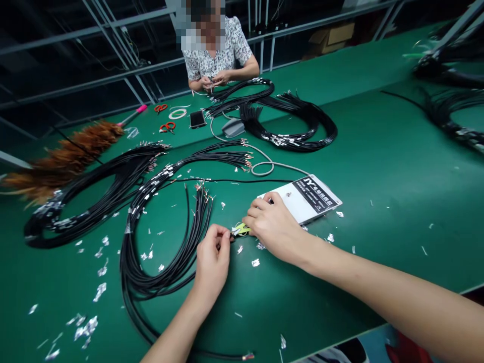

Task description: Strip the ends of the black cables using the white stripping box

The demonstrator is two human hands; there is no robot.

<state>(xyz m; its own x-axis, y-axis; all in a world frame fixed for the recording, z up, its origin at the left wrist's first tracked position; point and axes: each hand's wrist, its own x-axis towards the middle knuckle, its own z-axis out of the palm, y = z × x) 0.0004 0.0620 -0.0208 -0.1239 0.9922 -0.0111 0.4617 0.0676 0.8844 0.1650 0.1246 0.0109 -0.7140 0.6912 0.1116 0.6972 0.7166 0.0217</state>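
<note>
My left hand point(212, 262) rests on the green table point(378, 166) with its fingers pinched on the end of a black cable point(227, 237). My right hand point(273, 222) is curled beside it, closed on a small yellow-handled tool point(240, 230) that meets the cable end. A looped bundle of black cables point(166, 262) lies just left of my left hand, its stripped ends point(202, 194) fanned out above. A white device with a black label point(308, 197) lies right behind my right hand.
More black cable bundles point(86, 201) lie at left, and others point(295, 121) before a seated person point(217, 50) across the table. Silver foil scraps point(86, 327) litter the surface. A feather duster point(64, 159), scissors point(167, 127), a phone point(197, 119) and a grey pedal point(232, 127) lie beyond.
</note>
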